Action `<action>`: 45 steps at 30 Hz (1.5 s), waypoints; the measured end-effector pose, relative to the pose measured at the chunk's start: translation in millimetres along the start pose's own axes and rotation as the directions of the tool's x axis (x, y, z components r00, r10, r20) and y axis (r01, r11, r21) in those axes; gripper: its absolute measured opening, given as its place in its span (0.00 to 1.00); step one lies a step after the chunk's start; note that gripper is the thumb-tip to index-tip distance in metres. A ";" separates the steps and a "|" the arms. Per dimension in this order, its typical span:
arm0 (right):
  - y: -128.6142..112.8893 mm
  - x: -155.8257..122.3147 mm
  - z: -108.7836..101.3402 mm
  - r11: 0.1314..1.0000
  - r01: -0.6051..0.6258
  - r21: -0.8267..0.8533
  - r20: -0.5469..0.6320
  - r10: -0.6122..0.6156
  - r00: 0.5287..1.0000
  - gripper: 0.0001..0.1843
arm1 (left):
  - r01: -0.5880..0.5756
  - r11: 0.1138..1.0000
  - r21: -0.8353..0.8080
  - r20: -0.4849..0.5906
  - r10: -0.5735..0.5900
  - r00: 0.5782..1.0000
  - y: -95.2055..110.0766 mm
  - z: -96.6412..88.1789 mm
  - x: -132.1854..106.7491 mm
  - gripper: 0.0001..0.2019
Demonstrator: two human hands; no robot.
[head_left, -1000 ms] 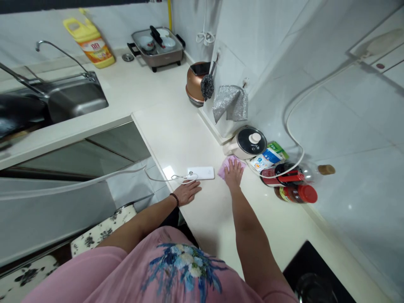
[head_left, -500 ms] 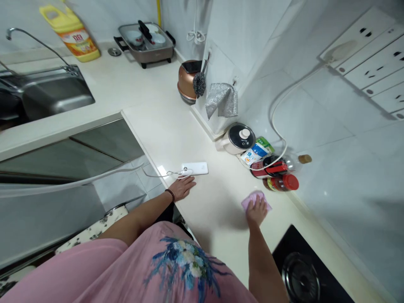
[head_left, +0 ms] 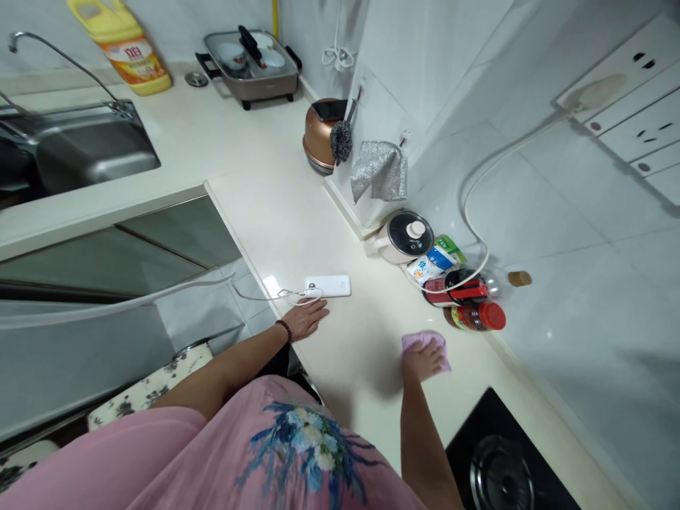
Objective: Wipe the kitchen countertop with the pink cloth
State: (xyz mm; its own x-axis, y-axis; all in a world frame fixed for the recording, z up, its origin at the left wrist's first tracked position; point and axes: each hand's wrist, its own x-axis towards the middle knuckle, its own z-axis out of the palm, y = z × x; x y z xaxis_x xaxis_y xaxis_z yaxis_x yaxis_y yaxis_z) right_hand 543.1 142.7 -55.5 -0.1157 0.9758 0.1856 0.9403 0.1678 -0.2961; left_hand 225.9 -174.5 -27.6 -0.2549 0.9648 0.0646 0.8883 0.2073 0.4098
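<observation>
My right hand [head_left: 423,360] presses a pink cleaning cloth [head_left: 436,341] down on the pale countertop [head_left: 366,340], its fingers curved over the cloth. The cloth's edges show beyond my fingertips and along the hand's right side. Near the counter's front edge, my left hand [head_left: 309,319] rests palm down with its fingers stretched out, holding nothing. Just beyond those fingers lies a white power bank [head_left: 334,285], with a thin white cable [head_left: 290,298] looped at its left end and trailing over the edge.
A black cooktop [head_left: 478,425] lies right of the cloth. Along the wall stand a red-lidded jar [head_left: 478,316], bottles, food packets [head_left: 436,262] and a lidded electric pot [head_left: 406,235]. Farther back are a copper-coloured pot [head_left: 319,134], an electric pan [head_left: 260,86], a yellow detergent jug [head_left: 135,60] and a sink [head_left: 95,152].
My right hand has slid the cloth slightly left and toward me across the counter. My left hand stays in place, and the view has shifted a little.
</observation>
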 end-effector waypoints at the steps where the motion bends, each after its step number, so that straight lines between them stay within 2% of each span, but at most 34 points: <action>1: -23.8 11.7 7.9 0.999 0.054 0.006 0.019 -0.054 0.998 0.41 | 0.000 1.000 0.004 0.002 0.000 1.000 0.1 0.2 -0.1 0.25; 4: -91.5 42.0 28.3 0.987 0.160 0.019 0.047 -0.161 0.986 0.39 | -0.008 1.000 0.019 0.007 0.008 1.000 -0.1 0.5 -0.2 0.25; 7: -142.7 57.0 37.7 0.993 0.105 -0.053 0.097 -0.099 0.990 0.39 | -0.014 0.999 0.029 0.003 0.014 1.000 -0.9 1.6 -0.8 0.24; 9: -165.3 55.9 37.2 0.991 0.109 -0.082 0.157 -0.095 0.983 0.38 | -0.014 0.999 0.033 -0.004 0.015 1.000 -1.6 2.7 -1.3 0.24; 10: -173.5 52.1 35.6 0.986 0.152 -0.070 0.192 -0.136 0.972 0.37 | -0.016 0.999 0.033 -0.005 0.016 1.000 -1.9 3.2 -1.5 0.24; 13: -188.3 28.7 29.0 0.934 0.356 0.017 0.260 -0.348 0.901 0.35 | -0.023 0.999 0.030 -0.006 0.023 1.000 -2.0 3.5 -1.7 0.24; 16: -189.7 -7.1 24.8 0.828 0.554 0.086 0.279 -0.554 0.784 0.34 | -0.022 0.999 0.025 -0.013 0.022 1.000 -0.8 1.4 -1.0 0.24; 18: -185.1 -30.9 24.3 0.754 0.648 0.112 0.278 -0.650 0.707 0.33 | -0.019 1.000 0.019 -0.020 0.019 1.000 0.3 -0.6 -0.5 0.24; 20: -179.8 -48.0 24.9 0.717 0.688 0.115 0.264 -0.690 0.674 0.33 | -0.020 1.000 0.009 -0.023 0.020 1.000 1.3 -2.2 -0.1 0.24; 22: -177.9 -54.3 26.1 0.716 0.691 0.104 0.253 -0.691 0.678 0.33 | -0.019 1.000 -0.002 -0.023 0.019 1.000 1.8 -2.6 -0.1 0.24; 24: -182.4 -49.4 28.0 0.720 0.686 0.101 0.257 -0.685 0.681 0.33 | -0.012 1.000 -0.009 -0.023 0.012 1.000 1.9 -1.9 -0.2 0.24; 27: -201.1 -26.8 32.6 0.733 0.670 0.118 0.274 -0.672 0.687 0.34 | -0.008 1.000 -0.012 -0.024 0.008 1.000 1.3 0.4 -0.6 0.24; 32: -240.5 16.4 43.1 0.786 0.609 0.103 0.292 -0.609 0.737 0.35 | -0.022 1.000 -0.007 -0.029 0.022 0.999 -0.2 3.8 -1.0 0.25; 36: -250.2 22.6 46.7 0.809 0.579 0.103 0.297 -0.580 0.758 0.35 | -0.021 1.000 -0.001 -0.028 0.021 0.999 -0.8 4.6 -1.6 0.25; 38: -243.9 10.0 44.3 0.812 0.567 0.139 0.272 -0.581 0.767 0.34 | -0.019 1.000 0.003 -0.021 0.019 1.000 -0.7 4.2 -1.7 0.25; 41: -220.9 -21.4 36.0 0.791 0.578 0.200 0.215 -0.611 0.762 0.32 | -0.019 1.000 0.008 -0.014 0.019 1.000 -0.7 3.0 -1.4 0.26; 45: -162.5 -53.8 19.4 0.754 0.623 0.209 0.178 -0.655 0.734 0.31 | -0.022 1.000 0.018 -0.012 0.022 1.000 -0.4 0.7 -0.6 0.26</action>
State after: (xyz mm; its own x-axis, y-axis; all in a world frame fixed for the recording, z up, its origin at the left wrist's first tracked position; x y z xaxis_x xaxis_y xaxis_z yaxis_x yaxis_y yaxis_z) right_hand 390.4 65.7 -35.5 -0.7582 0.6312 0.1636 0.5701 0.7634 -0.3036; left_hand 225.9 -175.1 -28.4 -0.2398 0.9672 0.0844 0.9003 0.1890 0.3920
